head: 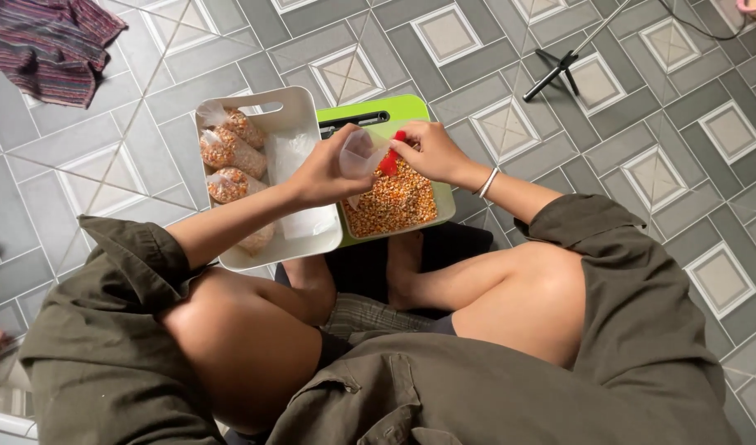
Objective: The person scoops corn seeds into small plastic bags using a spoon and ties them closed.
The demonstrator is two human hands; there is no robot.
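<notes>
I am looking down over my own crossed legs at two trays on the tiled floor (131, 156). My left hand (324, 173) is pinching a small clear plastic bag (359, 153) by its upper edge, fingers closed on the film, and is holding it up with the mouth tilting toward my right side. My right hand (431, 152) is curling around a red scoop (392, 158), fingers clenched on it, with the scoop's tip sitting just beside the bag's mouth. The bag is hanging just over the near left part of the green tray (394, 109), which is filled with a bed of orange and yellow corn kernels (394, 202).

The relation I am watching is bag mouth against scoop: the opening is lying to the left of my right fingertips, nearly touching, and the scoop's long axis is running roughly up and down, slanting toward the bag. The right hand is the nearer one to the kernels.

To the left, touching the green tray, a white tray (308, 103) is holding several filled bags (229, 152) of kernels lined along its far side. A striped cloth (48, 41) is lying well apart at the upper left, and a small black tripod (559, 70) is standing on the tiles beyond
</notes>
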